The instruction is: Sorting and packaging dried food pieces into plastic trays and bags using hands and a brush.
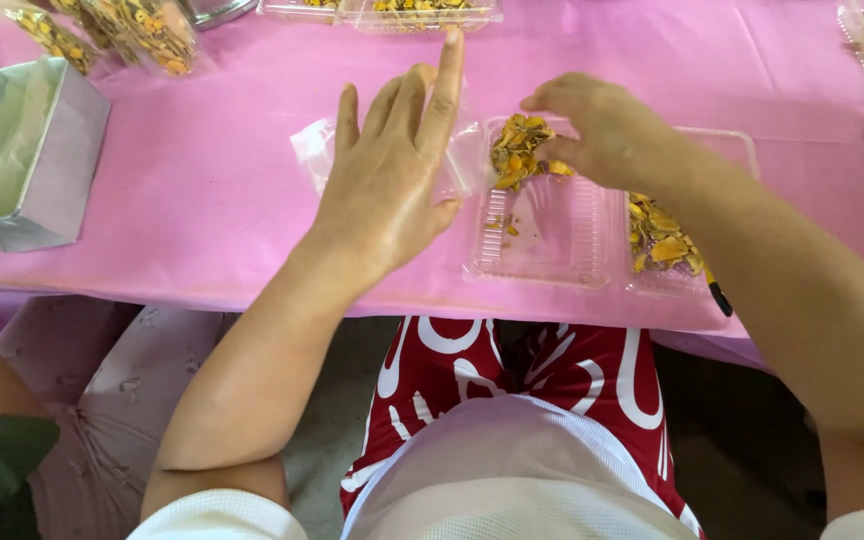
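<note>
**Dried orange pieces gathered in a clear hinged tray**

The right hand rests with its fingers curled down over a clump of dried orange-yellow pieces at the far edge of the clear plastic tray; it pinches or rakes them, though how many it has actually gripped cannot be told, as the fingertips are buried in the clump. The left hand lies just left of the tray, fingers straight and spread, palm down on a small clear bag, pressing it flat and grasping nothing. A few crumbs lie loose in the tray's near half; a second heap of pieces sits in the tray's right half, partly behind the right forearm. The pieces look light, dry and brittle, likely to crumble if squeezed, so a loose scoop from beneath suits them. The tray looks thin and springy, best steadied by its rim; the bag is limp and slippery. A dark object shows at the tray's near right corner, kind unclear. Left of the tray stands a grey box. Beyond the tray, filled bags and further trays are cut off by the frame.
</note>
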